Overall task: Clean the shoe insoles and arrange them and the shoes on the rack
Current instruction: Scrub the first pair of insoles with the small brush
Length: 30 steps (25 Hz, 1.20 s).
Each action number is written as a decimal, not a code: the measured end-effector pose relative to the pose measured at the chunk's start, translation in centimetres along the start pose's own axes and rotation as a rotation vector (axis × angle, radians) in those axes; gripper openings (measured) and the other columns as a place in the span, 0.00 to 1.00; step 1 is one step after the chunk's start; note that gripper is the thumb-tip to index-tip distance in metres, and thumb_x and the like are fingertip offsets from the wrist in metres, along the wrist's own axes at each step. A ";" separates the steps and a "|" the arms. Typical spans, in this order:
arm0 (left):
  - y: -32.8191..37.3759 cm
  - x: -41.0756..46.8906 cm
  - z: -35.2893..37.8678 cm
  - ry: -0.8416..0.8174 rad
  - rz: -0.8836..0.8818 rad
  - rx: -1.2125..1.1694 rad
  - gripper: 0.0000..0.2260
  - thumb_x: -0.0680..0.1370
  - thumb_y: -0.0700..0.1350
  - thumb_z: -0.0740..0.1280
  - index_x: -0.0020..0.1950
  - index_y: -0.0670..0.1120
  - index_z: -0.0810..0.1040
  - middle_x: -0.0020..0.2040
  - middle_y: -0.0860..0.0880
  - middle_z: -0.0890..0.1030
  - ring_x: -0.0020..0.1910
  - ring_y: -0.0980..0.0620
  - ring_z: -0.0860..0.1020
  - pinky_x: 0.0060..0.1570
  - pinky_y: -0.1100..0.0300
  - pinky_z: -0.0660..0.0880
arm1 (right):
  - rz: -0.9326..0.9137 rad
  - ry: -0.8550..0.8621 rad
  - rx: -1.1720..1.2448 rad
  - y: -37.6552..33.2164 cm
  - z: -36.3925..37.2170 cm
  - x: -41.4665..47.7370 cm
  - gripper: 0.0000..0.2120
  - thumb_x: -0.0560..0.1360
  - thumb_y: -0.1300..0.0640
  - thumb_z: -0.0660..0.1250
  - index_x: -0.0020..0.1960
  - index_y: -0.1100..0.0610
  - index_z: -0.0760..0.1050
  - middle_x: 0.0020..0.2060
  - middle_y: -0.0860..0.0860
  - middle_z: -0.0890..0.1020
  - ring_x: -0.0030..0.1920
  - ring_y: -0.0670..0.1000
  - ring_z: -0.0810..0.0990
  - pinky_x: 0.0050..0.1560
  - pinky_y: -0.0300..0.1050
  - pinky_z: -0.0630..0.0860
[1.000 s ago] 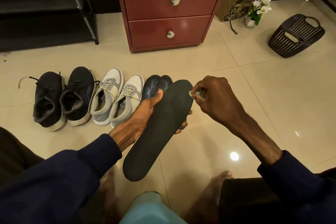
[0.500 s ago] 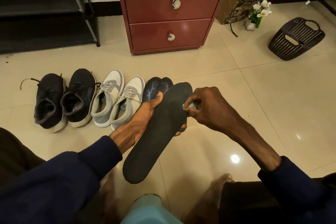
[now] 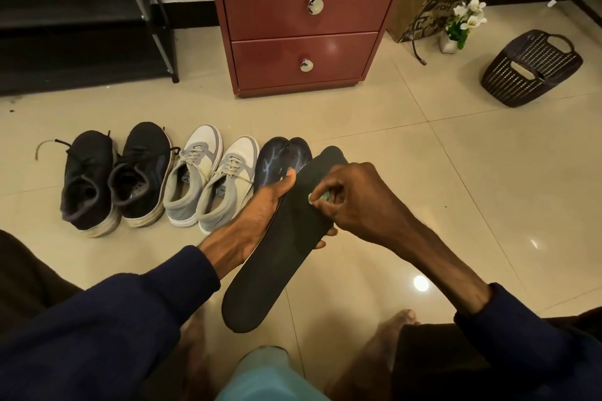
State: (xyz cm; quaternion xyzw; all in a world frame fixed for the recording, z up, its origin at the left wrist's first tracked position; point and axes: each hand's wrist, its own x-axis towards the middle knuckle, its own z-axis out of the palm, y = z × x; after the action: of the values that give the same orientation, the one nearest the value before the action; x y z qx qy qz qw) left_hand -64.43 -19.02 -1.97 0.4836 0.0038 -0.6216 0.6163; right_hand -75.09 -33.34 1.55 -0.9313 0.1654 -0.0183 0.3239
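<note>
The dark insole (image 3: pixel 280 267) is held in the air at the centre of the frame, toe end pointing up and right, heel end down toward the person's knees, above the tiled floor (image 3: pixel 456 205). The left hand (image 3: pixel 257 215) grips it about midway, thumb over the near edge and fingertips curling out from under the far edge. The right hand (image 3: pixel 358 202) pinches a small pale green wad (image 3: pixel 317 198) and presses it onto the toe half; what the wad is made of is too small to tell. The insole looks thin and is supported only at its middle, so hard rubbing near the toe could fold it or lever it out of the grip onto the floor, dirtying it again. The wad is tiny and might slip from the fingers or leave the heel half unwiped. Just behind the insole lies a dark pair with blue streaks (image 3: pixel 280 158), then grey-and-white sneakers (image 3: pixel 208 182) and black sneakers (image 3: pixel 114 172) toward the left; putting an insole back with the wrong pair is a risk. The rack (image 3: pixel 81 26) stands at upper left, well apart from the shoes.
</note>
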 end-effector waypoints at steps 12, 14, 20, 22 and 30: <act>-0.5 0.6 -0.7 -0.034 0.006 -0.048 0.31 0.84 0.64 0.53 0.65 0.42 0.83 0.61 0.36 0.83 0.51 0.37 0.84 0.58 0.37 0.77 | -0.042 0.172 -0.032 0.6 0.5 0.5 0.05 0.73 0.61 0.75 0.48 0.55 0.86 0.43 0.51 0.84 0.42 0.47 0.80 0.45 0.41 0.79; -0.3 0.5 -0.3 -0.069 -0.006 -0.026 0.32 0.85 0.64 0.50 0.57 0.43 0.87 0.58 0.38 0.84 0.50 0.39 0.85 0.56 0.41 0.80 | 0.067 0.376 -0.100 2.3 -1.1 1.3 0.04 0.72 0.61 0.74 0.47 0.55 0.85 0.44 0.51 0.84 0.42 0.49 0.81 0.45 0.41 0.79; -0.6 0.8 -0.9 -0.015 0.044 -0.063 0.26 0.85 0.62 0.56 0.68 0.44 0.81 0.66 0.36 0.80 0.59 0.36 0.82 0.64 0.37 0.76 | -0.042 -0.034 0.041 -1.2 1.9 -0.9 0.05 0.75 0.60 0.74 0.49 0.56 0.85 0.44 0.49 0.82 0.41 0.45 0.80 0.39 0.32 0.77; -0.6 0.7 -0.9 -0.060 0.043 -0.069 0.27 0.85 0.62 0.54 0.67 0.45 0.82 0.65 0.36 0.81 0.58 0.36 0.82 0.64 0.35 0.75 | -0.027 0.072 0.011 -0.2 0.6 -0.1 0.04 0.73 0.60 0.75 0.48 0.54 0.86 0.42 0.48 0.82 0.38 0.43 0.79 0.39 0.32 0.75; -0.9 0.8 -1.0 -0.102 0.033 -0.098 0.27 0.85 0.62 0.56 0.70 0.45 0.80 0.67 0.36 0.79 0.62 0.34 0.79 0.68 0.31 0.70 | -0.055 0.063 0.001 -0.5 1.7 -0.5 0.05 0.74 0.61 0.74 0.48 0.55 0.85 0.44 0.49 0.82 0.41 0.46 0.79 0.41 0.34 0.77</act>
State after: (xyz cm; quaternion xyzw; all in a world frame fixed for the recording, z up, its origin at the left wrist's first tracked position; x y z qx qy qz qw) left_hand -64.32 -18.78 -3.46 0.4205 -0.0049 -0.6342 0.6488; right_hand -75.20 -31.75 0.58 -0.9344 0.1497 -0.0568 0.3181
